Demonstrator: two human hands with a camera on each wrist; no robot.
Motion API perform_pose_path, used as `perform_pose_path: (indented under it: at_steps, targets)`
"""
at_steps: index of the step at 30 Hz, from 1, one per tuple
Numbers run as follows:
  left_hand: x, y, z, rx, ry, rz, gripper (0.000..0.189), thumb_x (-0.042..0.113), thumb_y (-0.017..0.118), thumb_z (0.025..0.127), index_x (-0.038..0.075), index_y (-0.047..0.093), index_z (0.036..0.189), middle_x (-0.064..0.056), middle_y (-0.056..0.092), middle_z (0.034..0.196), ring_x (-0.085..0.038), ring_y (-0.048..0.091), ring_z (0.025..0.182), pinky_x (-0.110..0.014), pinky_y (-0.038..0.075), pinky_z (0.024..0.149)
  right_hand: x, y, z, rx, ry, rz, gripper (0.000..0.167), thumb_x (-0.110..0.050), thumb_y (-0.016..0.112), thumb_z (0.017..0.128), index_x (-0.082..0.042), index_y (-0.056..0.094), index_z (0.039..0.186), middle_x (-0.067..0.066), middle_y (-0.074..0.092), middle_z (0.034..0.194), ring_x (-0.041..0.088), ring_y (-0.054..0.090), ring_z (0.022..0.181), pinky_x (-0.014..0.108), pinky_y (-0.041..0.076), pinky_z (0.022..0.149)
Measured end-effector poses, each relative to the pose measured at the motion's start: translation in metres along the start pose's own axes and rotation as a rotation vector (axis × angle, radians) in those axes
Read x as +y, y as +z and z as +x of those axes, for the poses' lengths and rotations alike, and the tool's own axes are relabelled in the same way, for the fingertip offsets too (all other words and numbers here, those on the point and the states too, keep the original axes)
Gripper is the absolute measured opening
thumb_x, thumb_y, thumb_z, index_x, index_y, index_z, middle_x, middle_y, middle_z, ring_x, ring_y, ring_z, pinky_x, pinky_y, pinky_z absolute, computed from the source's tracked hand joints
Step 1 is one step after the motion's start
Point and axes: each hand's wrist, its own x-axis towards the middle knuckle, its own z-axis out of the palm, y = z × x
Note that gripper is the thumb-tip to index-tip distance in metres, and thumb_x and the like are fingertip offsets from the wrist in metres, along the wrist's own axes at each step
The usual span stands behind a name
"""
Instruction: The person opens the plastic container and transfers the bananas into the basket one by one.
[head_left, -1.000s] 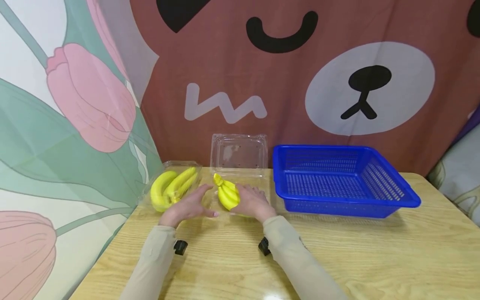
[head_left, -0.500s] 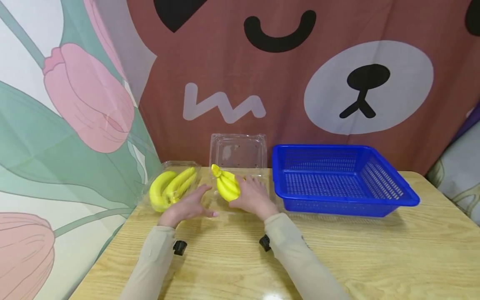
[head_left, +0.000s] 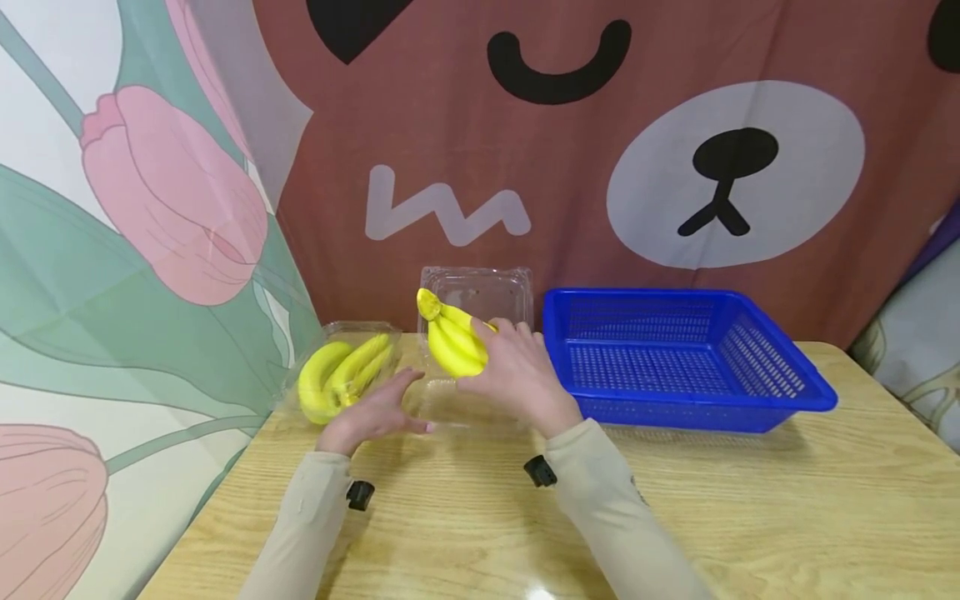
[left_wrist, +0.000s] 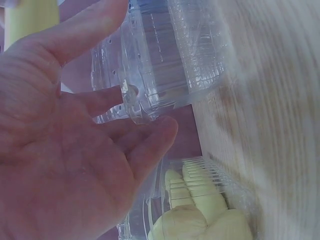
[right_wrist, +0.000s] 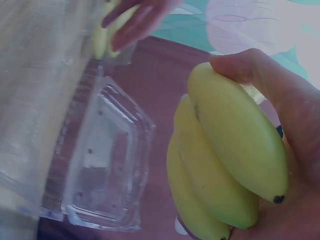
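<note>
Banana bunch [head_left: 453,342] held in right hand [head_left: 521,379], lifted clear of the table [head_left: 750,508], above the open clear clamshell box [head_left: 480,392] near the table's far edge. Right-wrist view: thumb lies across the top banana, the rest of the bunch [right_wrist: 225,165] sits in the palm, fingers curled round it from behind. Grip is a firm wrap, not a pinch. Stem end of the bunch points up and to the left, in front of the box's raised lid [head_left: 477,302].

Left hand [head_left: 375,415] rests low at the near-left corner of the clear box, fingers nearly straight and relaxed, holding nothing. Left-wrist view: fingertips [left_wrist: 160,132] touch the box's clear plastic rim [left_wrist: 137,107]; palm open toward the camera.

Second clamshell box [head_left: 337,375], closed, stands just left of the open one, near the table's far-left corner, with a second bunch of bananas [head_left: 341,375] inside. The left hand lies just beside it, in front of its right end; I cannot tell whether it touches it.

Blue perforated basket [head_left: 780,392] stands on the table to the right of the open box, along the far edge, close beside the right hand, not touching it. Printed cloth backdrop [head_left: 600,167] hangs behind the table.
</note>
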Motion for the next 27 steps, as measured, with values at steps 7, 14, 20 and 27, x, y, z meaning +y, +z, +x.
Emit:
perform_pose_path:
  at_steps: [7,14,20,27]
  targets:
    - [-0.0004,-0.0013,0.0012,0.007,0.007,-0.003,0.091,0.032,0.082,0.081,0.006,0.031,0.152,-0.021,0.024,0.158,-0.04,0.023,0.143,-0.057,0.023,0.113,-0.0019,-0.0112,-0.0041,0.013,-0.002,-0.002,0.086,-0.052,0.074,0.073,-0.018,0.047,0.147,0.01,0.055,0.13,0.029,0.048,0.099,0.04,0.038,0.082]
    - [-0.0003,-0.0006,0.0017,0.006,0.014,-0.019,0.089,0.029,0.081,0.082,0.007,0.032,0.152,-0.021,0.024,0.158,-0.041,0.023,0.143,-0.057,0.022,0.114,0.0017,-0.0088,-0.0043,0.006,0.007,0.032,0.087,-0.052,0.076,0.074,-0.018,0.046,0.148,0.01,0.054,0.132,0.028,0.047,0.1,0.04,0.038,0.082]
    - [-0.0015,0.0003,0.0016,0.006,0.021,-0.022,0.089,0.028,0.081,0.082,0.007,0.032,0.152,-0.021,0.024,0.158,-0.04,0.022,0.143,-0.058,0.022,0.114,0.0034,-0.0096,-0.0062,0.017,0.0,0.026,0.085,-0.052,0.076,0.074,-0.018,0.047,0.147,0.009,0.055,0.131,0.028,0.047,0.099,0.04,0.037,0.081]
    - [-0.0014,0.001,0.0015,0.007,0.031,-0.016,0.09,0.029,0.082,0.081,0.006,0.032,0.152,-0.021,0.024,0.158,-0.041,0.023,0.143,-0.058,0.022,0.114,0.0058,-0.0122,-0.0083,0.028,-0.002,0.035,0.084,-0.051,0.075,0.074,-0.018,0.048,0.146,0.008,0.056,0.13,0.027,0.047,0.097,0.039,0.036,0.079]
